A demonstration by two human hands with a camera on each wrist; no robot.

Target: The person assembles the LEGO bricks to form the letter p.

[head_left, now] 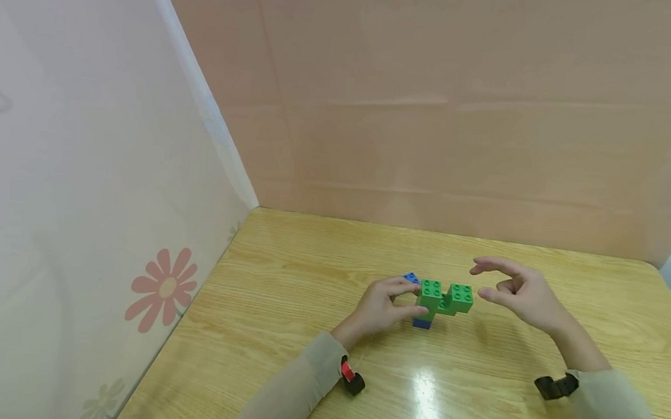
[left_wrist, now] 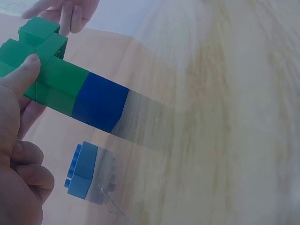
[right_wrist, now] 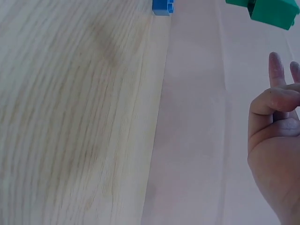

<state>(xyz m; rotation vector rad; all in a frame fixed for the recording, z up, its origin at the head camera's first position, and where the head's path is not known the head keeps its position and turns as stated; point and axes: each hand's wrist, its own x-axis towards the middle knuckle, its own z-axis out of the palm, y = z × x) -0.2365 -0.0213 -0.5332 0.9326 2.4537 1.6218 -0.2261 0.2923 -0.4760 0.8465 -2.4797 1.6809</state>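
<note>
1. Two hands: the left hand (head_left: 376,310) pinches the one green-and-blue stack (head_left: 430,297); the right hand (head_left: 526,295), just right of it, is empty, thumb and fingers parted.
2. The stack shows two raised green tops and one dark-blue foot (head_left: 422,323) on the bench (head_left: 308,253); I cannot tell its full brick count.
3. One loose blue brick (head_left: 411,278) lies just far-left of the stack.

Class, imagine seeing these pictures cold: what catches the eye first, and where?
Bright green bricks stand out first, rising from a dark blue brick on the wooden table, gripped by the left hand. A lighter blue brick lies apart behind them. A reddish flower decorates the pale wall at the head view's left.
</note>
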